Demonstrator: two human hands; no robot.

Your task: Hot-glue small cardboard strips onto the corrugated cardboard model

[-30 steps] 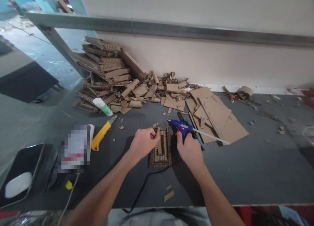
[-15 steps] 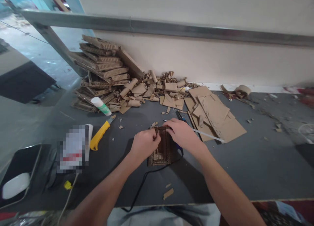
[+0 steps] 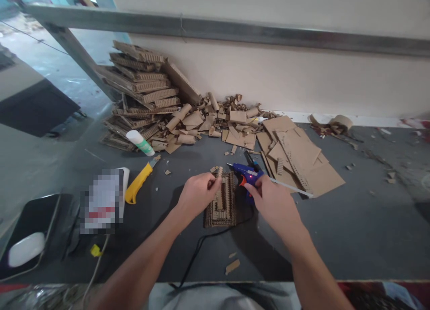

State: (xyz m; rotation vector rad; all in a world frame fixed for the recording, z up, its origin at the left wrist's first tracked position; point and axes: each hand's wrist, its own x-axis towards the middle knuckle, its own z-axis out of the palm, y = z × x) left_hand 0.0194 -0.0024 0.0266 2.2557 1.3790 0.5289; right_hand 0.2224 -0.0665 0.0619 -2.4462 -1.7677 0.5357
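Grey desk, in from its front edge: glue gun back in use.
Right hand curls round it; left hand pinches a cardboard strip.

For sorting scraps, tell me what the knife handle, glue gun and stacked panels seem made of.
Knife handle: likely plastic, smooth and evenly yellow. Glue gun: probably hard blue plastic, from its moulded look. Stacked panels: corrugated cardboard, matte brown, fluting along the edges.

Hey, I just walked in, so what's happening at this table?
A person's left hand pinches a small brown corrugated cardboard strip over a layered rectangular cardboard piece. The right hand is on a blue glue gun with an orange trigger, its red light lit. Cardboard scraps lie behind.
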